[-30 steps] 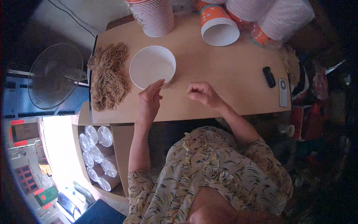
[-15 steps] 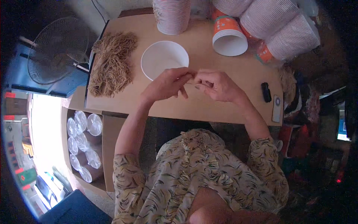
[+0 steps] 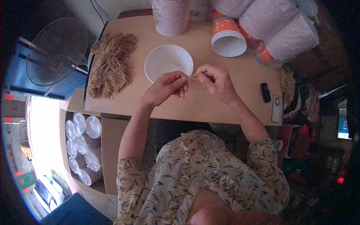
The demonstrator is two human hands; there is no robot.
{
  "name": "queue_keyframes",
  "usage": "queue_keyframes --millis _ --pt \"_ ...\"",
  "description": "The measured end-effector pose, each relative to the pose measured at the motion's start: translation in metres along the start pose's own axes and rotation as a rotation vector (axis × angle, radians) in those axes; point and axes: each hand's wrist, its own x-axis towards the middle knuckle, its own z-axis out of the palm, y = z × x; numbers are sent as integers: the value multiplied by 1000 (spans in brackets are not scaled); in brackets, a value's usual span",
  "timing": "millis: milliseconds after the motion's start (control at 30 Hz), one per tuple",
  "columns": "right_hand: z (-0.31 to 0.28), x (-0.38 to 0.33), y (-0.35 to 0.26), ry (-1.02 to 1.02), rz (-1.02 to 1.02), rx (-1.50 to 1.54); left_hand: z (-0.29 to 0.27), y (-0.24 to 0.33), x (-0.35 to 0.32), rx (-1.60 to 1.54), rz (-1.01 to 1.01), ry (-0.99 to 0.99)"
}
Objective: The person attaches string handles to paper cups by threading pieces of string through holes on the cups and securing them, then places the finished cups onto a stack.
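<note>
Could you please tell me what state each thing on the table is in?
White bowl: upright, empty.
Thin strand: pinched between left hand and right hand.
Strand bundle: lying loose.
Orange cup stack: tipped, mouth showing.
Fan: cannot tell whether running.

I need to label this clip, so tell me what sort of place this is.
Probably a small packing workbench in a shop or storeroom: stacks of paper cups crowd the wooden table, a box of clear lids sits on the floor, and a fan stands nearby.
</note>
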Motion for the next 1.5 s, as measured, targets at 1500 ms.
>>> queue_keyframes --millis 1500 --pt "46 4 19 -59 540 783 32 -53 -17 196 543 619"
